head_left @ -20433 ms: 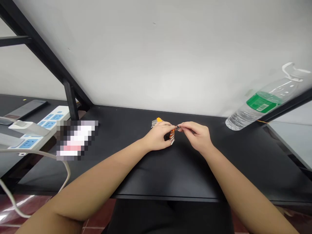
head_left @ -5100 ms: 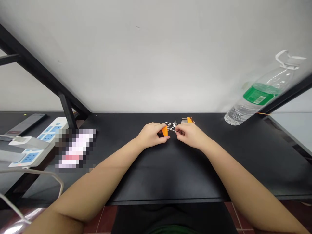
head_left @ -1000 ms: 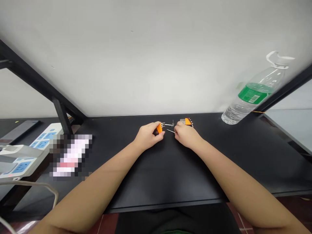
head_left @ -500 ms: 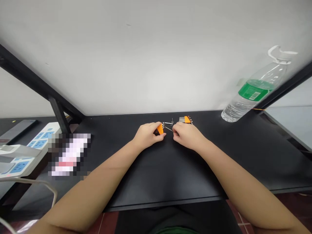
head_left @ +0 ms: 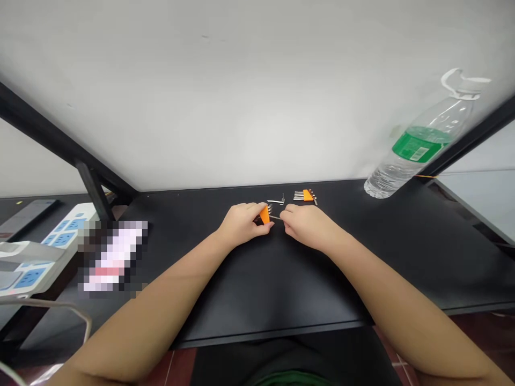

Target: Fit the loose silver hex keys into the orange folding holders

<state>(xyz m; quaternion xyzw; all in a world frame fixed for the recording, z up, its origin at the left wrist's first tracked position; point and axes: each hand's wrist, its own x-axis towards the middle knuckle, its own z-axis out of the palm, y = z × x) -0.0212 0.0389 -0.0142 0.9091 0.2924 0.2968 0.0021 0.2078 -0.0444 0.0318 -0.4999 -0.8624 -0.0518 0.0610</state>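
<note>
Orange holder [head_left: 264, 215], one, metal ends showing on its right side, over the worktop [head_left: 241, 289], closer to the far edge than the near; judged best kept steady while the slim metal rod [head_left: 276, 217] is lined up straight and not forced, contact between the two too small to tell. Left hand [head_left: 243, 224]: thumb and fingers parted by the holder's width, pinching it; right hand [head_left: 308, 224]: fingertips closed on the rod. Beyond, toward the far edge: loose L-shaped metal [head_left: 276, 201], second orange holder [head_left: 307, 195] with keys.
</note>
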